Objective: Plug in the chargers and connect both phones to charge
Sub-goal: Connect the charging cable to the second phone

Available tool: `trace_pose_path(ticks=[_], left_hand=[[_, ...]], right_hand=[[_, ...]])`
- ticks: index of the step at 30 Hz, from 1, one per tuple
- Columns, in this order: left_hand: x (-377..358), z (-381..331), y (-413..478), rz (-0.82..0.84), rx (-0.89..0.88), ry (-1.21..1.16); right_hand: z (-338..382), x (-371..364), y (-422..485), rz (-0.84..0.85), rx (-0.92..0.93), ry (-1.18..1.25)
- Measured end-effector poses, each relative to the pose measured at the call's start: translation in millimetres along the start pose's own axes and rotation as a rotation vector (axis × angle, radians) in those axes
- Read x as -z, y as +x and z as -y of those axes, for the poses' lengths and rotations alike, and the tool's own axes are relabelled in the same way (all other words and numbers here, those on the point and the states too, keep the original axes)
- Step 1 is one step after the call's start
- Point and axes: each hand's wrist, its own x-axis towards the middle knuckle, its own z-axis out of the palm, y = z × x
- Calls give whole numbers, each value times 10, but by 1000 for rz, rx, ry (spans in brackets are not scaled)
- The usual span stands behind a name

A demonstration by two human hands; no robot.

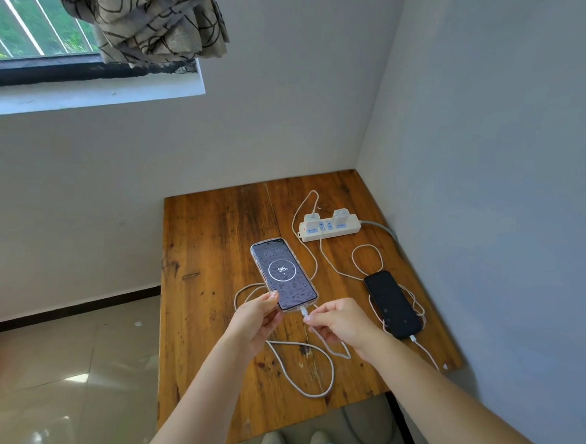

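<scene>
A phone in a clear case [282, 274] is held above the wooden table [211, 247], its lit screen showing 96 in a ring. My left hand [256, 318] grips its lower left edge. My right hand [339, 322] pinches the white cable [315, 392] just behind the plug, which sits in the phone's bottom port. A second, dark phone [392, 305] lies flat at the right with a white cable in its near end. Two white chargers [312, 218] [341, 215] stand in the white power strip [329, 228] at the back.
The table stands in a room corner, walls close behind and on the right. Loose cable loops lie across the tabletop around both phones. The strip's grey cord [385, 231] runs off to the right. Tiled floor lies to the left, a window and curtain up left.
</scene>
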Motion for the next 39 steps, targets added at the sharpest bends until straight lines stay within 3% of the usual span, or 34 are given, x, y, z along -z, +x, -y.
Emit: trace_pose_path(ticks=[14, 23, 32, 36, 39], left_hand=[[495, -12, 661, -106, 159, 16], [837, -253, 1362, -33, 143, 134], [1035, -345, 1901, -24, 152, 179], [1025, -272, 1958, -164, 91, 264], [973, -200, 1941, -346, -73, 504]], right_hand=[[14, -499, 804, 6, -144, -235], [45, -842, 1517, 4, -98, -412], [-114, -1110, 2102, -119, -84, -477], [-192, -1185, 2157, -146, -111, -476], [-204, -1235, 2167, -164, -117, -476]])
